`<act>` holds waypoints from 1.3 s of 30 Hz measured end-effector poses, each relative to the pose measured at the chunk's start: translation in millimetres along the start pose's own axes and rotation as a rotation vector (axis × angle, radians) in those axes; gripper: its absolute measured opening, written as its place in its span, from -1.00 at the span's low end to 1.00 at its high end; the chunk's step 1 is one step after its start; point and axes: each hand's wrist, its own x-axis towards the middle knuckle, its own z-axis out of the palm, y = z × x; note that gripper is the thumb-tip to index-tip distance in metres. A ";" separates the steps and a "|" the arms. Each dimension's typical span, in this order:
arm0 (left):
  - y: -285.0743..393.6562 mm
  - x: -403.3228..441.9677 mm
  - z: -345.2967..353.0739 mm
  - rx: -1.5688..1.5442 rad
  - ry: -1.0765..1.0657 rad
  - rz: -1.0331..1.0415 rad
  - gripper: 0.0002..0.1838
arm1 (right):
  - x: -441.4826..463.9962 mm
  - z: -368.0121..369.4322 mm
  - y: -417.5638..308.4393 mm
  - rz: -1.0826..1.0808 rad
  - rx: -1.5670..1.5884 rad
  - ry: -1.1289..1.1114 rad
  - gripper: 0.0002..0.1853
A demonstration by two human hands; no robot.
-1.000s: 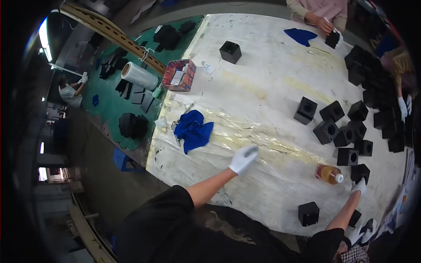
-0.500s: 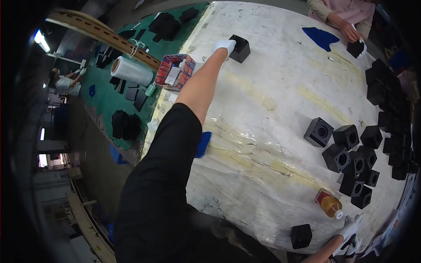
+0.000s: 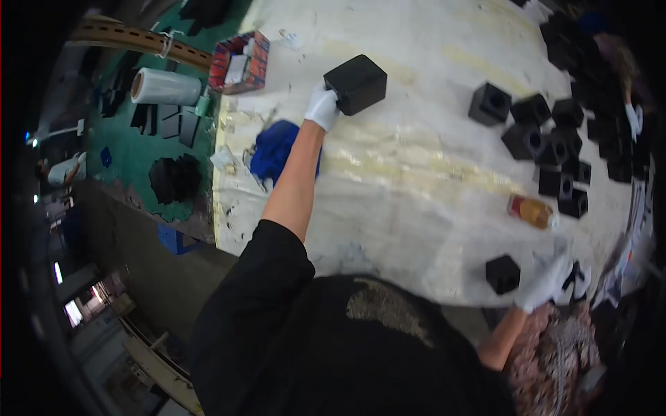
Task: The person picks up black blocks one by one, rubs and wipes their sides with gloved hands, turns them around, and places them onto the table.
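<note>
A black box is gripped at its lower left side by my left hand, which wears a white glove. It appears raised above the white table. My right hand, also gloved in white, is blurred near the table's front right edge. Its fingers are smeared by motion, so its hold is unclear. Just left of it stands a single black box. A bottle of amber liquid lies beyond my right hand. Under my left forearm is a blue cloth, partly hidden.
Several black boxes with round holes stand at the right, with more stacked behind. A patterned basket and a plastic film roll are at the upper left. A co-worker's gloved hands are beside my right hand.
My left hand has brought the black box from the far part of the table towards me. My right hand remains near the front right edge, now blurred. The view has shifted.
</note>
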 end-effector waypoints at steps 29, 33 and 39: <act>-131.5 -342.2 2.1 1.284 -0.446 0.219 -0.62 | -161.0 157.5 -149.5 -0.214 -0.315 -0.488 -0.22; -130.2 -343.2 5.2 1.270 -0.452 0.160 -0.63 | -167.0 132.0 -107.7 -0.173 -0.467 -0.361 -0.18; -125.6 -337.9 7.1 1.345 -0.501 0.101 -0.61 | -192.2 151.9 -140.0 -0.334 -0.293 -0.414 -0.29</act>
